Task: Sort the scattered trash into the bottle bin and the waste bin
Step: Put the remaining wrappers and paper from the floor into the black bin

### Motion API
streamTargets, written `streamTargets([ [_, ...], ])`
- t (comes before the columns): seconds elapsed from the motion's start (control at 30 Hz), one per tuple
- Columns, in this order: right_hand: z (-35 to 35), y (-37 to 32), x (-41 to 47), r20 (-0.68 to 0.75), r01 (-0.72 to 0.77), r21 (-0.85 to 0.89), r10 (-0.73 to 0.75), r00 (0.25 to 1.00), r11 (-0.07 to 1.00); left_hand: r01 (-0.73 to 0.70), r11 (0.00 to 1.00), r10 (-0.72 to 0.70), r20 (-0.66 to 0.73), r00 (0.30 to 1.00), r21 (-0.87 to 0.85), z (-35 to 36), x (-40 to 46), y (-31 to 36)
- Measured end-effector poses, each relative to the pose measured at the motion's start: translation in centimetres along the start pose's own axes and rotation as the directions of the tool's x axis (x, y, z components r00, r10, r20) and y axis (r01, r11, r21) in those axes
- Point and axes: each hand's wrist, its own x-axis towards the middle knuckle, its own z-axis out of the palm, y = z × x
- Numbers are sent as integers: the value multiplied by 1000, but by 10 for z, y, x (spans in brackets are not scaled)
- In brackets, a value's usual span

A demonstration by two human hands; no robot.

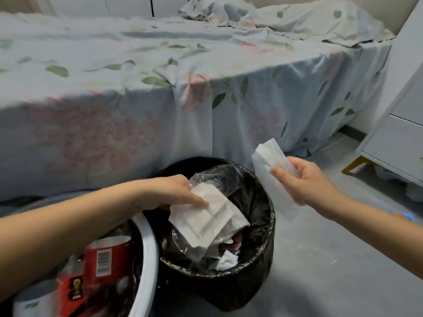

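A black round waste bin (263,255) with a black liner stands on the floor by the bed, holding crumpled paper and plastic. My left hand (176,193) is over its opening, gripping a clear plastic wrapper with white paper inside (206,220). My right hand (306,179) is to the right of the bin, above the floor, closed on a white translucent wrapper (272,165). At the lower left a white-rimmed bottle bin (150,239) holds a bottle with a red label (103,266).
A bed with a pale blue floral sheet (160,99) rises right behind the bins. A white drawer cabinet on yellow legs (398,143) stands at the right. Grey floor (332,271) stretches to the right of the waste bin.
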Motion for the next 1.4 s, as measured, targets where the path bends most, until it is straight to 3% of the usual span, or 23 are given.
streamTargets([
  [0.03,4,-1,0,6,9,-10,-9,1000,1000,13,975,-7,-28,1000,224,2,5,-2],
  [0.1,9,-3,0,20,25,-12,-24,1000,1000,47,779,-3,-70,998,626,12,12,-7],
  [0.17,11,-1,0,38,27,-7,-26,999,1000,77,612,-40,-67,997,787,21,17,-11],
  [0.27,11,3,-1,60,4,33,-6,998,999,104,509,-99,-61,993,855,25,13,-4],
  [0.4,10,5,-3,141,-53,102,38,989,993,80,442,-142,-18,990,893,31,17,0],
  [0.53,14,1,-5,185,-7,87,-9,983,996,51,382,-167,15,986,923,33,16,0],
  [0.63,24,-10,-3,61,275,-110,-270,961,955,7,426,-14,-1,1000,904,14,10,6],
  [0.73,43,-16,7,72,578,-371,-598,798,727,-51,429,146,-13,989,902,-9,7,10],
  [0.8,62,-13,15,141,636,-512,-674,725,577,-62,450,216,-42,976,891,-19,2,14],
  [0.87,81,-6,20,270,631,-592,-614,742,502,-66,488,271,-79,959,870,-23,-6,18],
  [0.93,95,2,20,429,605,-612,-429,795,509,-58,479,309,-107,945,876,-19,-10,16],
  [1.03,110,16,16,606,595,-666,-137,783,450,-38,411,323,-106,941,911,-9,-13,8],
  [1.13,120,27,16,718,643,-668,97,689,375,-50,409,292,-79,953,911,-9,-14,3],
  [1.27,122,24,25,744,565,-668,403,533,484,-89,391,308,-40,950,916,-4,-14,-1],
  [1.33,113,7,27,745,542,-665,405,530,514,-118,411,325,-25,945,904,-1,-14,-1],
  [1.4,91,-14,30,716,542,-655,202,668,527,-155,423,368,-13,930,893,2,-13,1],
])
